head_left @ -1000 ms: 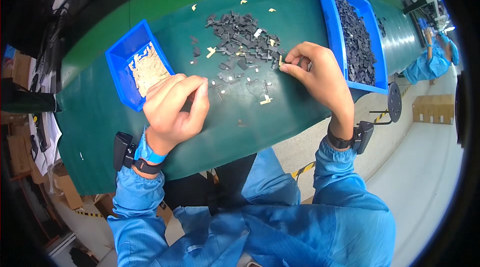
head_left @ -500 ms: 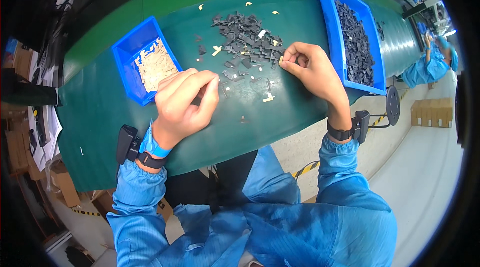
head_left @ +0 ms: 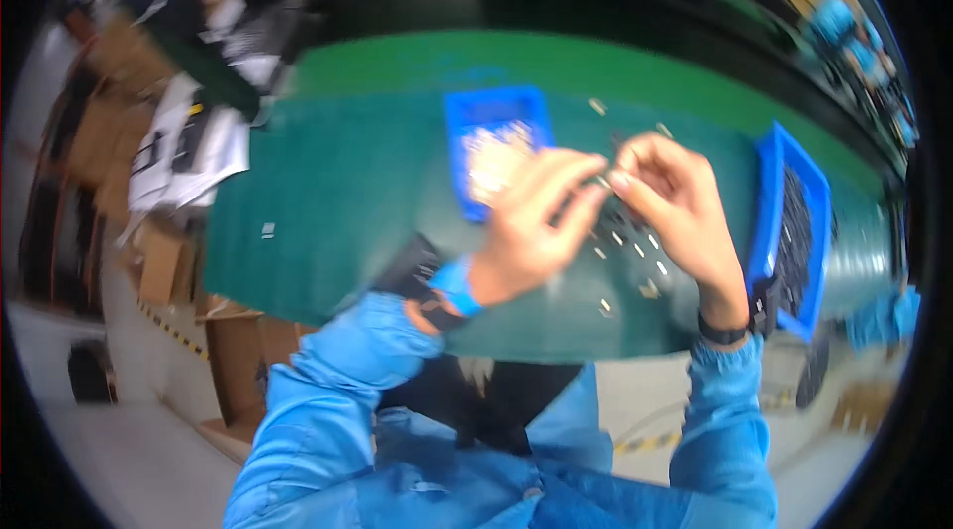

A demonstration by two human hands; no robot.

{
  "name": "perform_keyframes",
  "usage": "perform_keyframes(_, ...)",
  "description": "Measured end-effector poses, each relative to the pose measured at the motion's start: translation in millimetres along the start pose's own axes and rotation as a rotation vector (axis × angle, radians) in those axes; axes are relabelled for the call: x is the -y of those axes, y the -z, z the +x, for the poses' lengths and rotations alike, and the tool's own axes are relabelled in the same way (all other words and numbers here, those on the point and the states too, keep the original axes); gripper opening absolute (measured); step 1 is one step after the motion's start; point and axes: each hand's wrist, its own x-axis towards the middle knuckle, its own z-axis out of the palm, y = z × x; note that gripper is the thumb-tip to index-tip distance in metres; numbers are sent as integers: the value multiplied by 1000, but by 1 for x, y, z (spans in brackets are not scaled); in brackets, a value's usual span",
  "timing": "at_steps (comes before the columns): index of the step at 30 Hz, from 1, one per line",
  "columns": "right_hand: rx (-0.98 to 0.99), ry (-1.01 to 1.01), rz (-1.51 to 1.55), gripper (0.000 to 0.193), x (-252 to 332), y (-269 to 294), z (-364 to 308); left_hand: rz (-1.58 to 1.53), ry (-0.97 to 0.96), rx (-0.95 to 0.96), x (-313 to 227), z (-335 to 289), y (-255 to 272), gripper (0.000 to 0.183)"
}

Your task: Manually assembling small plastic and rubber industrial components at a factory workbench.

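Note:
My left hand (head_left: pixel 536 216) and my right hand (head_left: pixel 680 201) meet over the green mat, fingertips close together in pinches. A tiny pale piece (head_left: pixel 603 182) shows between the fingertips, blurred by motion; my right fingers seem to grip it. What my left fingers pinch, if anything, I cannot make out. Behind my left hand stands a small blue bin (head_left: pixel 459 167) with cream-coloured small parts (head_left: pixel 496 157) inside. Several loose pieces (head_left: pixel 640 251), dark and pale, lie below and between the hands. My right hand hides most of the dark pile.
A larger blue bin (head_left: pixel 764 221) of dark plastic parts (head_left: pixel 794 236) stands on the right of the green mat (head_left: pixel 338 201). Single pale pieces (head_left: pixel 597 106) lie at the back. Papers (head_left: pixel 213 147) and cardboard boxes (head_left: pixel 164 261) are at the left. Other people in blue (head_left: pixel 854 43) are far right.
My hands have come together, fingertips meeting; they were apart before, the right one at the dark pile with a pale piece. The whole view has shifted, so bins and mat appear farther right.

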Motion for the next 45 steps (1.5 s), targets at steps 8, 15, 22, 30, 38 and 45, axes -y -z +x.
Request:
perform_keyframes(8, 70, 32, 106, 12, -17, -19, 27, -416, 327, -56, 1, -1, 8, 9)
perform_keyframes(15, 100, 132, 272, 10, -43, -10, 32, -661, 535, 84, 10, 2, 12, 22)
perform_keyframes(22, 145, 302, 290, 16, -61, -5, 40, -933, 625, 231, 15, 8, 11, 23)
perform_keyframes(30, 64, 369, 195, 8, -52, -12, 38, -923, 686, 179, 18, 7, 12, 22)
perform_keyframes(38, -22, 350, 174, 6, -47, -20, 37, -902, 766, 127, 20, 6, 12, 22)
perform_keyframes(45, -73, 360, 17, 7, -44, -18, 34, -139, 183, 30, 9, 4, 8, 12)
